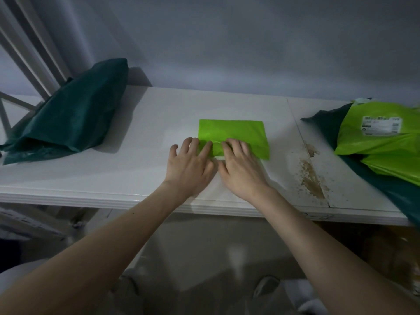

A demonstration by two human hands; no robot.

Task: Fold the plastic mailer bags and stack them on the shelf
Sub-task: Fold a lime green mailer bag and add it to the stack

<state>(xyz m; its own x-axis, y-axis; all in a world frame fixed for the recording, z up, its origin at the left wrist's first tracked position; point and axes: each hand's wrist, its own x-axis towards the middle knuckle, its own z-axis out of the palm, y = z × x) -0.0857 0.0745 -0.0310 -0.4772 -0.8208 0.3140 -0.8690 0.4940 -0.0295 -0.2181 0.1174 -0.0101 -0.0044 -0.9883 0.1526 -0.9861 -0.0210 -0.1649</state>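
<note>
A bright green mailer bag (234, 133), folded into a small rectangle, lies flat in the middle of the white shelf (136, 137). My left hand (189, 164) and my right hand (241, 167) sit side by side on its near edge, fingers spread and pressing down on the fold. Neither hand grips the bag. A dark green stack of bags (70, 114) leans against the wall at the left. At the right edge lies a loose pile of bright green bags (381, 142) over dark green ones, one with a white label.
The shelf's paint is chipped and brown (311, 176) along a seam right of my hands. A grey wall stands close behind. White slanted frame bars (25, 53) rise at the far left. Below the shelf's front edge is dim floor.
</note>
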